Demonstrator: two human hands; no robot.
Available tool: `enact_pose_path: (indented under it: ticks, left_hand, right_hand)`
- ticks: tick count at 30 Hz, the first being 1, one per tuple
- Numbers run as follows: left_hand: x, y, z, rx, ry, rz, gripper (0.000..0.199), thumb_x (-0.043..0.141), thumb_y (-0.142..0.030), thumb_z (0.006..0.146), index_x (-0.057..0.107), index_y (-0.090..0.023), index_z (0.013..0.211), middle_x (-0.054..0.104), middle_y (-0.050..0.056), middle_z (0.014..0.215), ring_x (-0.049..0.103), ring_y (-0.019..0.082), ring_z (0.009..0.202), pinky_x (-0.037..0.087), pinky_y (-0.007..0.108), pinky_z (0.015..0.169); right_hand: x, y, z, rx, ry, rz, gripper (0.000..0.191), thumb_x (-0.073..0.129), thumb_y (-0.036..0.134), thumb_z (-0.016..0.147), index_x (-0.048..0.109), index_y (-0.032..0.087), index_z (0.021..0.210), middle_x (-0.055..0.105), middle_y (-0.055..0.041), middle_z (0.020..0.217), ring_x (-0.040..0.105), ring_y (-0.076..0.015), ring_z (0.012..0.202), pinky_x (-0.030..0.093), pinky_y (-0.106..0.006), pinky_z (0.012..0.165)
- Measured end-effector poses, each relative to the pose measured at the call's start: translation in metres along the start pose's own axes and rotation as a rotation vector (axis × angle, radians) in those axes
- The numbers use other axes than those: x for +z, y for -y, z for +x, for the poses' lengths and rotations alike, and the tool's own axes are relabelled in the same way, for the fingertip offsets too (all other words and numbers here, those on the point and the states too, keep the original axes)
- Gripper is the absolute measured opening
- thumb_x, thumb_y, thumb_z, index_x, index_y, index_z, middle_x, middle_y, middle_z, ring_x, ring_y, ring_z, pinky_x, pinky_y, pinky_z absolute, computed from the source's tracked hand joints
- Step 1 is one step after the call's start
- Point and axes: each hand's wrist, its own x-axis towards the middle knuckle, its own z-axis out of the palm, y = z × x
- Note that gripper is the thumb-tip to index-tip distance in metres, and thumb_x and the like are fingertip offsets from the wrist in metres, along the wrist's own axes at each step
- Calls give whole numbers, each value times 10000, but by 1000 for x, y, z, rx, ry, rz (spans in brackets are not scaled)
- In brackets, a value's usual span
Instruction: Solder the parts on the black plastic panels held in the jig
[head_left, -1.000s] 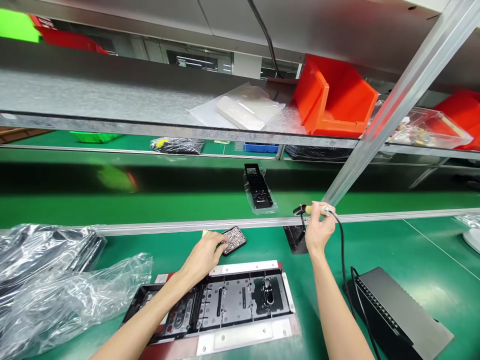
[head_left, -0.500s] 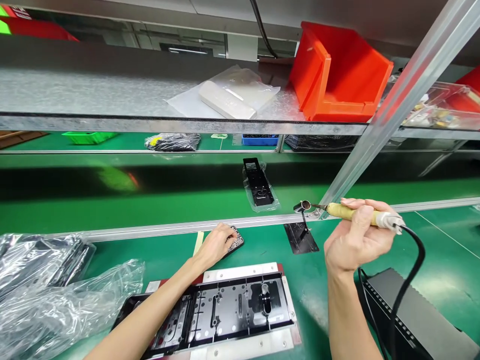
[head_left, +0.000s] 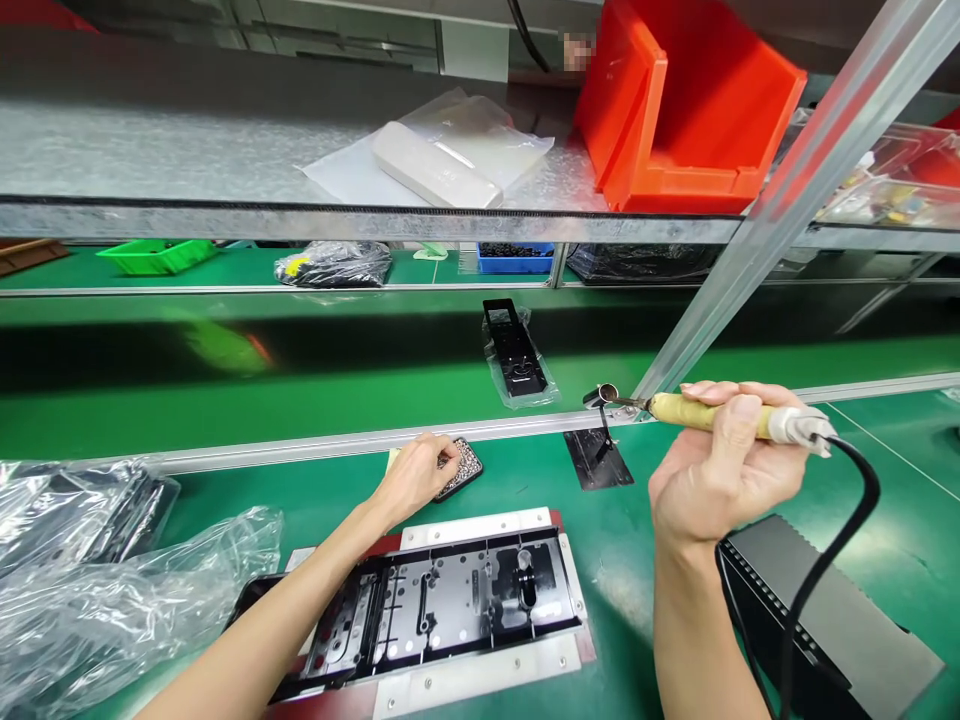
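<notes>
My right hand [head_left: 731, 460] is wrapped round a soldering iron [head_left: 709, 412] with a yellow handle and a black cable. The iron points left, its tip at the ring of a small metal stand [head_left: 604, 395] on a dark base plate. My left hand [head_left: 424, 468] is closed in a pinch over the near-left side of a small black tray [head_left: 469, 470] full of tiny metallic pieces. Whatever its fingertips hold is too small to make out. Nearer to me, a black plastic housing [head_left: 465, 600] lies in a fixture with white edge strips [head_left: 480, 675], partly under my left forearm.
Clear plastic bags [head_left: 150, 590] lie at the left. A dark grey metal box [head_left: 832, 610] sits at the right. Beyond the rail is a bagged black panel [head_left: 516, 350]. Overhead, a shelf [head_left: 225, 150] carries a red bin [head_left: 697, 120]; a slanted metal post [head_left: 757, 240] rises behind the iron.
My left hand has drawn back a little to the left, uncovering more of the small tray. The iron's tip has come closer into the stand's ring. The whole view has shifted slightly.
</notes>
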Motion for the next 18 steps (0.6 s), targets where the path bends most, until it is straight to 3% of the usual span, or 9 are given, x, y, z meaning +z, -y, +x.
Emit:
enact_pose_path:
  ticks: [3, 6, 9, 12, 18]
  left_hand:
    - [-7, -5, -13, -62, -6, -35, 227, 533, -320, 928, 719, -194, 898, 733, 26, 844, 628, 182, 718, 467, 320, 702]
    - [-12, -23, -35, -55, -9, -85, 238, 569, -368, 949, 752, -238, 1027, 762, 13, 998, 655, 178, 836, 501, 315, 779]
    - [-14, -50, -67, 70, 37, -204, 210, 589, -396, 983, 761, -278, 1004, 753, -1, 1029, 650, 183, 995, 509, 326, 898]
    - [-11, -71, -98, 169, 109, -283, 213, 561, -354, 1020, 728, -245, 943, 726, 12, 948, 629, 169, 931, 515, 310, 836]
    - [-3, -80, -128, 329, 207, -208, 189, 509, -211, 1036, 686, -238, 1098, 691, 49, 1022, 595, 183, 995, 515, 323, 844]
  right_hand:
    - [1, 3, -2, 3, 10, 36, 74, 613, 268, 917, 564, 218, 893, 542, 6, 789, 591, -172, 746, 542, -411, 839]
    - [0, 9, -3, 10, 40, 94, 64, 615, 248, 926, 581, 205, 893, 547, -3, 789, 583, -166, 749, 526, -397, 828]
    - [-3, 17, -4, -16, 54, 81, 36, 596, 238, 927, 582, 220, 899, 539, -8, 782, 568, -166, 725, 529, -394, 791]
    - [-6, 26, -5, -19, 52, 1, 53, 553, 229, 934, 581, 264, 906, 512, -9, 777, 578, -176, 721, 552, -414, 795]
    - [-5, 35, -7, 3, 67, 8, 105, 537, 219, 934, 603, 297, 909, 479, -3, 765, 592, -176, 713, 570, -416, 776]
